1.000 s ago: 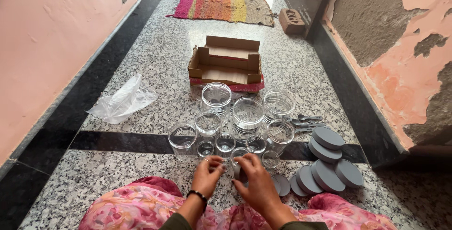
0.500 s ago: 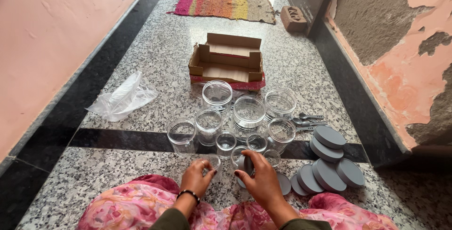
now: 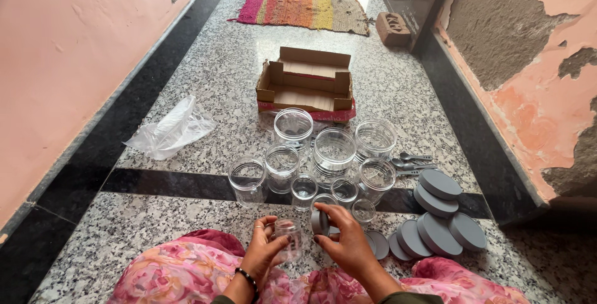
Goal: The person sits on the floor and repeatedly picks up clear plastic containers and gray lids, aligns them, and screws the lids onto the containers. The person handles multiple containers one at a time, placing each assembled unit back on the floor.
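Clear plastic, the small jar point(image 3: 288, 237) sits gripped in my left hand point(image 3: 264, 253) above my lap. My right hand point(image 3: 346, 242) pinches a small grey lid point(image 3: 319, 222) just beside it, near the open jars point(image 3: 333, 153) on the granite floor point(image 3: 155, 217).

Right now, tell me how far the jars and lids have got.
Done: the box sits emptied, and clear jars stand open in a cluster on the floor. In hand: the left hand holds a small jar, and the right hand holds a small grey lid beside it. Left: no standing jar wears a lid; the grey lids lie piled at right.
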